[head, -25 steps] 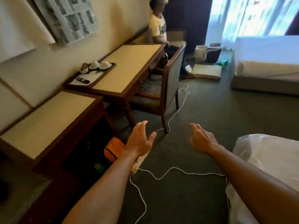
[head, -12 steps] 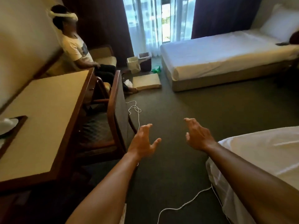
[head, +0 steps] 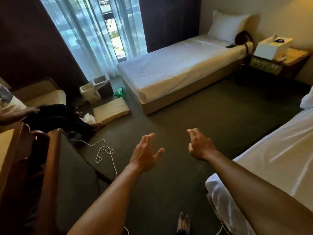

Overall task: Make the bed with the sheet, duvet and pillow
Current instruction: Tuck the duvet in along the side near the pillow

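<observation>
My left hand [head: 144,154] and my right hand [head: 199,145] are stretched out over the dark carpet, fingers spread and loosely bent, holding nothing. At the right edge is a bed with a white sheet [head: 277,158], its corner just below my right forearm. Across the room stands a second bed [head: 177,70] with a white sheet and a white pillow [head: 227,26] leaning at its head. Part of another white pillow [head: 307,100] shows at the far right edge. No duvet is visible.
A wooden chair [head: 50,167] and desk stand at the left, where a person [head: 42,116] sits. A white cable [head: 103,150] loops on the carpet. A cushion [head: 111,111] and two bins [head: 96,89] lie near the curtained window. A nightstand [head: 279,60] is at the back right.
My view has swung right, from the desk and wall to the two beds. Both hands have stayed held out in front, empty.
</observation>
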The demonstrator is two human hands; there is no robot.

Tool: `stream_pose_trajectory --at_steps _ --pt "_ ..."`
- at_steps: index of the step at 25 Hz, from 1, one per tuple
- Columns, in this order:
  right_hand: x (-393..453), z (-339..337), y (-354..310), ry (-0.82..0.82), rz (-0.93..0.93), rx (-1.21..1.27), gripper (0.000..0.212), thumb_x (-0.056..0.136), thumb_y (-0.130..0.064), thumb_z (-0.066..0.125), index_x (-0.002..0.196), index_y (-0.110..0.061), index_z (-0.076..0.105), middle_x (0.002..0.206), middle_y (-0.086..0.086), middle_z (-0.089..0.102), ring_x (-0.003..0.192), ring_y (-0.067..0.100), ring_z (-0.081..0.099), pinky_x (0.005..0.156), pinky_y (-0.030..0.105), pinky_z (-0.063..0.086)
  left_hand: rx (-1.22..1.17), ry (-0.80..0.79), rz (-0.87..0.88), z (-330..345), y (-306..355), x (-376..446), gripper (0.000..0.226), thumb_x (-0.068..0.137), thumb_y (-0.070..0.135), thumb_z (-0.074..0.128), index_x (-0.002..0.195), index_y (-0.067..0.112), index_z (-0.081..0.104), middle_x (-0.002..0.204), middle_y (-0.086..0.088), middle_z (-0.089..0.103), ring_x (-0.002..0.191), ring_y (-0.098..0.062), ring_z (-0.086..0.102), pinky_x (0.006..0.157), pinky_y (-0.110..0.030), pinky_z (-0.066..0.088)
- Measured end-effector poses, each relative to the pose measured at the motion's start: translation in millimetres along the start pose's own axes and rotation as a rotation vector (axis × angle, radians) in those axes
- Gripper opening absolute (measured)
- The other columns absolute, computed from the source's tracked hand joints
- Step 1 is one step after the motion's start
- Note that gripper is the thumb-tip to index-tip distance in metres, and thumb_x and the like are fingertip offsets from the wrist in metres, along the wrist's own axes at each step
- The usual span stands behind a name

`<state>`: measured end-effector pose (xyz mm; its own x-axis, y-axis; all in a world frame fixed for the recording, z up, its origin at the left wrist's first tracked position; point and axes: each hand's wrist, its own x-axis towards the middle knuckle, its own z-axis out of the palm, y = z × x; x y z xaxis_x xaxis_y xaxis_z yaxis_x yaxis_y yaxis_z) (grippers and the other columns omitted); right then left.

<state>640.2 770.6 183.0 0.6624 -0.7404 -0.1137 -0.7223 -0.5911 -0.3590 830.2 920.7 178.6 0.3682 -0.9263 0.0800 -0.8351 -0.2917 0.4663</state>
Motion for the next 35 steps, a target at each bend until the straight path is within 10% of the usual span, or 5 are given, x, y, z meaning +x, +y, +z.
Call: stream_pose_trajectory --at_steps 19,35 --pt "409.1 -130.2 186.4 0.154 0.537 0.058 0.061 0.091 -0.019 0.049 0.146 -0.022 0.024 0.145 0.003 0.030 0.118 0.020 0.048 0.091 0.033 0.047 -0.070 -0.256 0.373 57.9 35.7 589.4 0.081 0.083 0.065 0.054 0.146 0.027 0.021 0.147 0.000 0.034 0.131 -0.018 0.043 0.103 -0.042 0.044" --pt "537.9 -248.3 473.6 0.401 1.016 0.164 0.065 0.095 -0.023 0.052 0.149 -0.023 0.017 0.158 0.004 0.014 0.139 0.027 0.033 0.106 0.038 0.039 -0.052 -0.527 0.832 225.4 282.9 935.6 0.080 0.085 0.063 0.054 0.147 0.029 0.017 0.151 -0.002 0.025 0.129 -0.020 0.044 0.097 -0.039 0.049"
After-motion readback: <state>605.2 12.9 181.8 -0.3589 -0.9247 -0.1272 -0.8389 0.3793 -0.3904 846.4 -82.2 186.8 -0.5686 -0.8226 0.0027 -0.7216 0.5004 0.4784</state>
